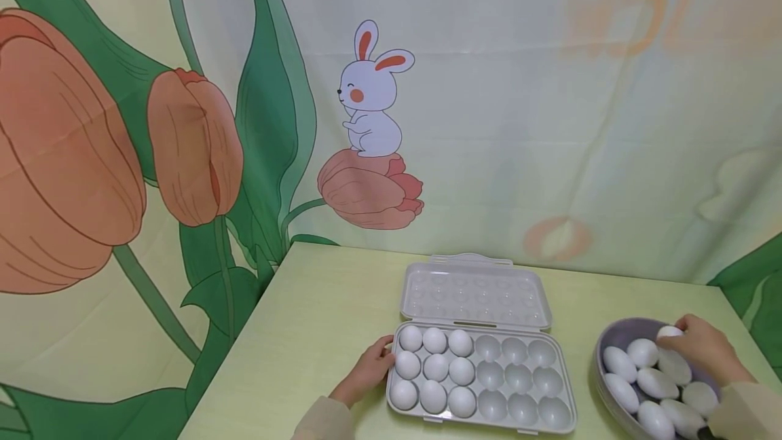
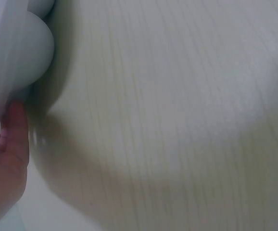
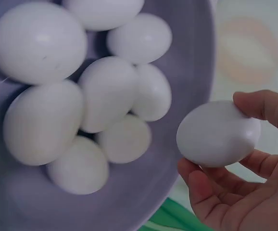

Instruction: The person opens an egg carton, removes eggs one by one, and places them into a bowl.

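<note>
In the head view an egg carton (image 1: pixel 482 430) of pale plastic lies with its lid (image 1: pixel 476 294) folded back. White eggs (image 1: pixel 436 367) fill the three left columns, and the cups (image 1: pixel 518 377) on the right hold none. My left hand (image 1: pixel 369 367) grips the carton's left edge; in the left wrist view its fingers (image 2: pixel 18 130) are at the rim and partly hidden by it. Between thumb and fingers, my right hand (image 1: pixel 705 346) pinches a white egg (image 3: pixel 218 134) near the rim of a purple-grey bowl (image 3: pixel 196 62). Several more eggs (image 3: pixel 107 94) lie inside that bowl.
Beneath everything is a light wood-grain table (image 1: pixel 318 311), its far edge against a printed cloth (image 1: pixel 476 121) with tulips and a rabbit. The bowl stands to the right of the carton, a narrow strip of table between them.
</note>
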The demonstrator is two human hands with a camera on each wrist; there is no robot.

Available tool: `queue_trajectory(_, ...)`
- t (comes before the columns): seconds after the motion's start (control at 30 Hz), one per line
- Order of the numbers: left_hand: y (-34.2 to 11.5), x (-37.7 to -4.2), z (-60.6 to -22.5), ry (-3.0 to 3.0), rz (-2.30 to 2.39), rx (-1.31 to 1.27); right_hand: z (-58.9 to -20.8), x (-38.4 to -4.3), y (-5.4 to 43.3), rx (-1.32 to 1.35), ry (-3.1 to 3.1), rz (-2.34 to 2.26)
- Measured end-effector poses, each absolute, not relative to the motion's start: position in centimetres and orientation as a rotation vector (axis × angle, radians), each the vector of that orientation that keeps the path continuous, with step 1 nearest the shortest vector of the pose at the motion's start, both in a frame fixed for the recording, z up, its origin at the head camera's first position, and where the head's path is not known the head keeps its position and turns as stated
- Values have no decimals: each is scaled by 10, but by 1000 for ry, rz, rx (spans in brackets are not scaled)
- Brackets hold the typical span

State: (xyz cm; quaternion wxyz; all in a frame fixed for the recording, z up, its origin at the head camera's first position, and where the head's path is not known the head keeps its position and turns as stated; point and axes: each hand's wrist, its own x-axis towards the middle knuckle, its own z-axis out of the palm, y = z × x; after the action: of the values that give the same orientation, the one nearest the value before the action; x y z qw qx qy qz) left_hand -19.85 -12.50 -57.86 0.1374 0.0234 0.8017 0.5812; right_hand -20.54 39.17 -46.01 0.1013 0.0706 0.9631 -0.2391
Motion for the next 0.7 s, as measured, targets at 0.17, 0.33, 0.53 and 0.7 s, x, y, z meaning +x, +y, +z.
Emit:
queue_trajectory(0.17, -124, -199, -578, 2314, 1675, 50, -468, -201, 399, 273, 2922, -639)
queue_trajectory(0.33, -124, -198, -577, 2310, 1683, 38, -472, -197, 400, 351, 2967, -596)
queue_trajectory(0.53, -125, -196, -574, 2306, 1700, 41, -480, -194, 402, 410, 2988, -585)
queue_trajectory(0.7, -124, -197, -576, 2321, 1683, 32, -487, -195, 403, 503, 2958, -565)
